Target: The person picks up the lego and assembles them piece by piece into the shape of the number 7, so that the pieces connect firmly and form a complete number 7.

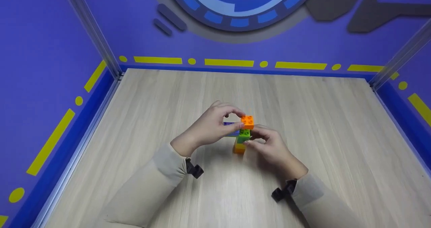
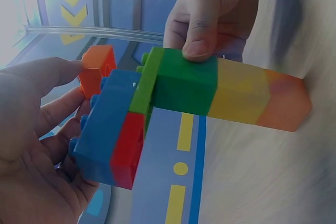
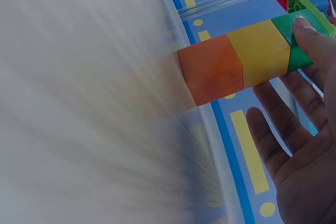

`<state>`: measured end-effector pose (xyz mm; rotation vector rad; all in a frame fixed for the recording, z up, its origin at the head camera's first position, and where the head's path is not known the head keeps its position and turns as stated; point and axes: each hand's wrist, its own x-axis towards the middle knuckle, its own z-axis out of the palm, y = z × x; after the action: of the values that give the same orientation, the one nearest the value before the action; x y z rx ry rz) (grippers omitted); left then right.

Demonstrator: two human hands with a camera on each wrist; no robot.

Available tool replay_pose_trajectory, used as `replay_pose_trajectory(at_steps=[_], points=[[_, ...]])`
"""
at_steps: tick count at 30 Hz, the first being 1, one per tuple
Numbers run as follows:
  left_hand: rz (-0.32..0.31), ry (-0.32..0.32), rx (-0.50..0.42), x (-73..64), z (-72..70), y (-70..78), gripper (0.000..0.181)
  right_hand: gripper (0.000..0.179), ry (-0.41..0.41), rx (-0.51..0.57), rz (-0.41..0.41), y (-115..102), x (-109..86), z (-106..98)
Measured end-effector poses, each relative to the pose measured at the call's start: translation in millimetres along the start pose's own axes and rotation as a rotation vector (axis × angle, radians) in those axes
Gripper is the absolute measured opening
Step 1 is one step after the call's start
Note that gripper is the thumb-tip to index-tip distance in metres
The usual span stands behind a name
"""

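Note:
A toy-brick tower stands on the table: an orange brick (image 2: 286, 100) at the bottom, then a yellow brick (image 2: 239, 90), a green brick (image 2: 186, 80) and a thin light green plate (image 2: 144, 87). To the left the plate juts out, with a blue brick (image 2: 105, 127) above and a red brick (image 2: 127, 150) beneath. My left hand (image 1: 212, 125) pinches a small orange brick (image 1: 248, 122) between thumb and fingers, just above the plate's bare studs and apart from them. My right hand (image 1: 272, 147) grips the green brick from the right, thumb on its near side.
Wood-grain table (image 1: 320, 113) surrounds the tower. Blue-purple panels with yellow marks (image 1: 229, 63) wall it in at the back and both sides. Each wrist wears a small black camera (image 1: 194, 169).

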<state>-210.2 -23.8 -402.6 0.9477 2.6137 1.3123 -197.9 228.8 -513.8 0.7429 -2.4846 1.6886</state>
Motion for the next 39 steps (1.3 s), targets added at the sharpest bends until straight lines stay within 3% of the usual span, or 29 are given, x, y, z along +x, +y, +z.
replay_pose_trajectory(at_steps=[8, 25, 39], points=[[-0.008, -0.015, 0.038, -4.8, 5.9, -5.8, 0.023, 0.034, -0.015, 0.062, 0.011, 1, -0.4, 1], [-0.023, -0.018, 0.044, -6.6, 8.4, -8.5, 0.024, 0.034, -0.017, 0.058, -0.004, 0, 0.1, 1], [0.018, 0.009, 0.084, -4.1, 12.3, -6.7, 0.022, 0.034, -0.01, 0.044, 0.03, 1, -0.6, -2]])
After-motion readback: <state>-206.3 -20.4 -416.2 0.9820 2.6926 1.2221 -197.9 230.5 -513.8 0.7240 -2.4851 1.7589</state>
